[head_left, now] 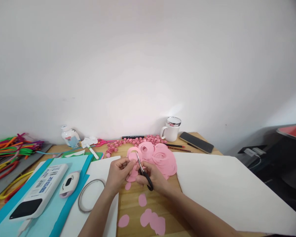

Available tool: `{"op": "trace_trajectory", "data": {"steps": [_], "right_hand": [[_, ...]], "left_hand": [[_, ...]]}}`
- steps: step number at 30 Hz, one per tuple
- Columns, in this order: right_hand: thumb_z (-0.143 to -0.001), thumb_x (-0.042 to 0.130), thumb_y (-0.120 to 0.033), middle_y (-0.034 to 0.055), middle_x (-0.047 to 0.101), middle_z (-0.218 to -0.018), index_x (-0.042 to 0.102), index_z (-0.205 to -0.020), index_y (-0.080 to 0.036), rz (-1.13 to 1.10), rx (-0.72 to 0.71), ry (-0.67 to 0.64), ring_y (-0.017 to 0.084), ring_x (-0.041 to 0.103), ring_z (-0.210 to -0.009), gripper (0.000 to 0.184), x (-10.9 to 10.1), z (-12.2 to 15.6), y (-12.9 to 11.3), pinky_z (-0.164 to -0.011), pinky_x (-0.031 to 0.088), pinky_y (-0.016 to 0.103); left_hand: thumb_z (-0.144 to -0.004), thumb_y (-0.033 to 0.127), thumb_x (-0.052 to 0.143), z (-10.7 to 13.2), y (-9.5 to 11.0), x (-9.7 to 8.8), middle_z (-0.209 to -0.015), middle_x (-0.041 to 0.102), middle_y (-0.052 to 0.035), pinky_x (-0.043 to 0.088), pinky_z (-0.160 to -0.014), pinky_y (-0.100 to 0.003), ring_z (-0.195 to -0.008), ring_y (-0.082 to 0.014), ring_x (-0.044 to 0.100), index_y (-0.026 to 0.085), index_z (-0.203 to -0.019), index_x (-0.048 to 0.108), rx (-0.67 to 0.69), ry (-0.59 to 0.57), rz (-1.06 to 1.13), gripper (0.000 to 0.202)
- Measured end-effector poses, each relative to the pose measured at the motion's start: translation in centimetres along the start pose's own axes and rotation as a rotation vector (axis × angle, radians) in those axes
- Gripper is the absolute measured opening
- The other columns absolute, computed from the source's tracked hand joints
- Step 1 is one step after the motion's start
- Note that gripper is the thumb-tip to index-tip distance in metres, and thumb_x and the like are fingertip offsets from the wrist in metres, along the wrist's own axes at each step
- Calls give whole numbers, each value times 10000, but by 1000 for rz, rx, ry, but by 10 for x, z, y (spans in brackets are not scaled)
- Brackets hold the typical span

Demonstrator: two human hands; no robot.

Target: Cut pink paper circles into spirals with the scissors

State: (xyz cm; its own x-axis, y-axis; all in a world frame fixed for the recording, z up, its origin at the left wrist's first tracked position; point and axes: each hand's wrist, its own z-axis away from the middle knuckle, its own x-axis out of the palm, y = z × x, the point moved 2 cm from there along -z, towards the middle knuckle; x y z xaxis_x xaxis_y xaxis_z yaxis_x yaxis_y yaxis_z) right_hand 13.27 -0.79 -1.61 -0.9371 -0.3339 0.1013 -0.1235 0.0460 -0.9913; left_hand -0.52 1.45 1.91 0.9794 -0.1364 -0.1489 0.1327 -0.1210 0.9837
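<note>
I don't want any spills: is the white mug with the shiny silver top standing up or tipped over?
Upright. The mug stands on the light-brown wooden table, its shiny silver top facing up.

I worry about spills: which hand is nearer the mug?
Right. The right hand, holding scissors, is on the near side of the mug, to its left; the left hand is farther left.

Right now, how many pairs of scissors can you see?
1 for certain: the black-handled scissors, in the right hand, blades over pink paper. Reddish loops beside the white marker may be a second pair, too unclear to confirm.
</note>
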Motion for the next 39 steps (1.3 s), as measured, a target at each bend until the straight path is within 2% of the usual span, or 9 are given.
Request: {"op": "trace_trajectory", "data": {"steps": [7,12,19,24,27,29,32,35,39], "right_hand": [[-671,712,-340,-80,518,-457,495,-751,-184,12,21,-23,67,429,-388,279,-1,0,5,-386,273,167],[-663,721,-384,-75,516,-446,491,-744,-182,26,42,-43,76,437,-374,316,-1,2,5,-380,300,177],[-614,764,-367,-77,546,-532,446,-876,-196,11,37,-44,84,480,-452,446,-3,0,5,-408,315,169],[-668,730,-378,-89,529,-489,439,-931,-191,59,74,30,88,462,-421,434,-4,2,0,-388,303,169],[-688,718,-389,-94,530,-468,445,-1004,-189,68,37,21,95,465,-395,463,-4,2,2,-380,319,175],[-692,716,-399,-89,527,-468,478,-952,-189,54,7,-13,86,452,-382,410,-3,1,4,-379,317,174],[-684,719,-421,-70,517,-467,512,-775,-183,40,-8,-31,76,446,-385,328,-2,-1,7,-383,311,175],[-668,725,-439,-67,506,-452,485,-705,-187,-43,14,0,71,427,-365,351,-1,-3,11,-375,300,180],[-657,724,-437,-90,457,-428,447,-709,-197,-135,-12,99,60,380,-336,370,-3,-5,10,-356,263,176]], "left_hand": [[-717,405,641,-2,-3,-2,-407,433,81,228,-296,-172,-299,-39,306,153,-658,605,0,43,90,261],[-730,409,628,-2,-2,-3,-410,439,76,245,-302,-174,-305,-42,312,155,-641,598,25,53,61,271],[-709,407,646,0,1,-2,-408,403,74,230,-307,-172,-322,-43,309,162,-535,533,13,-1,-18,321],[-721,414,628,0,2,-1,-398,387,77,219,-310,-175,-321,-43,296,171,-508,487,-1,-29,-21,353],[-736,420,611,0,1,-1,-389,387,77,209,-312,-178,-320,-43,287,172,-517,489,3,-35,-6,354],[-739,420,612,-1,-1,-1,-383,393,76,201,-316,-178,-321,-42,284,171,-521,493,-2,-49,12,352],[-738,429,616,-2,-3,-1,-362,388,72,188,-325,-177,-325,-39,274,171,-487,456,-30,-78,70,394],[-706,442,648,-2,-5,-2,-353,361,73,178,-334,-181,-328,-35,267,178,-445,388,-66,-115,180,454],[-660,454,682,1,-2,-2,-348,325,84,168,-353,-189,-325,-34,264,177,-446,402,-106,-222,249,448]]}}
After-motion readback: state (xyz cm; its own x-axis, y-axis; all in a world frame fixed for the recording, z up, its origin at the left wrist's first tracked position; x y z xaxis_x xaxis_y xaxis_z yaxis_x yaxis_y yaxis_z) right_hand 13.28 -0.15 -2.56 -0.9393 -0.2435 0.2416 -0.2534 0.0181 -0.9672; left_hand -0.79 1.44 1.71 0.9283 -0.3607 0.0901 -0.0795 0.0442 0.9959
